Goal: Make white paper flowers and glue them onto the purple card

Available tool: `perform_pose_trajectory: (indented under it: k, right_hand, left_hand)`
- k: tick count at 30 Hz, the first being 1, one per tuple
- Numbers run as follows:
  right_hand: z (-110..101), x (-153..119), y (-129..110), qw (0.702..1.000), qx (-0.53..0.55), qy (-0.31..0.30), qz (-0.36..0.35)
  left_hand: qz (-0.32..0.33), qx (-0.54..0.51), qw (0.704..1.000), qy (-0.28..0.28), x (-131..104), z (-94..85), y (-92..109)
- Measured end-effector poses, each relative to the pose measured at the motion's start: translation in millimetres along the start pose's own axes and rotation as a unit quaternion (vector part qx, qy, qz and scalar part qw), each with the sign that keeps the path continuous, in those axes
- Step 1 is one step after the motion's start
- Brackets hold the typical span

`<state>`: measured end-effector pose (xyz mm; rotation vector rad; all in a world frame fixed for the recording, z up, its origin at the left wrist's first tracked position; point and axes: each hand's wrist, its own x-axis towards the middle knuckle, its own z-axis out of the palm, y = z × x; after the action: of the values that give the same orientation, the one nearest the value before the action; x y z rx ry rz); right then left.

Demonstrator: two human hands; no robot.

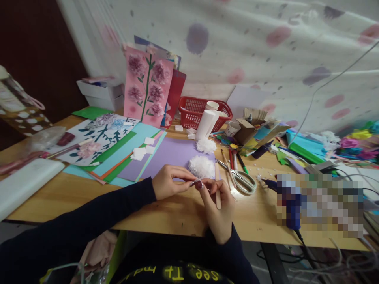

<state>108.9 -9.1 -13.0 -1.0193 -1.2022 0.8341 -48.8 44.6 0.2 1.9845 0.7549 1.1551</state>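
Observation:
At the front middle of the table, my left hand (173, 182) is closed, with thumb and fingertips pinched together. My right hand (218, 203) meets it there, fingers curled around a flat wooden craft stick (218, 200). Between the touching fingertips is a small whitish piece, too small to name. Just beyond them lies a fluffy white paper flower (201, 165), with a smaller white flower (206, 145) behind it on the purple sheet (174, 152). Scissors (244, 182) with pale handles lie right of my right hand.
Coloured paper sheets (118, 146) and small white paper pieces (138, 153) are on the left. A pink flower picture (148, 86) stands behind, beside a red basket (189, 118) and white paper roll (204, 124). A blue glue gun (293, 209) with a cord lies right, partly pixelated.

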Motion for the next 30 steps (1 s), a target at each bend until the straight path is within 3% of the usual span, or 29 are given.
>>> perform_pose_trajectory:
  k: [6, 18, 30]
  right_hand:
    - [-1.7, 0.1, 0.6, 1.0, -0.001, 0.007, 0.0]
    - [-2.0, 1.8, -1.4, 1.0, 0.027, 0.007, 0.002]
    - [-4.1, 1.9, 3.9, 0.999, 0.034, -0.006, 0.009]
  left_hand:
    - [0.024, -0.014, 1.0, -0.006, -0.3, 0.5, -2.3]
    - [-0.1, -0.092, 0.99, -0.031, 2.4, -1.9, -3.6]
    - [-0.102, -0.078, 0.992, -0.011, 2.1, 0.2, -4.0]
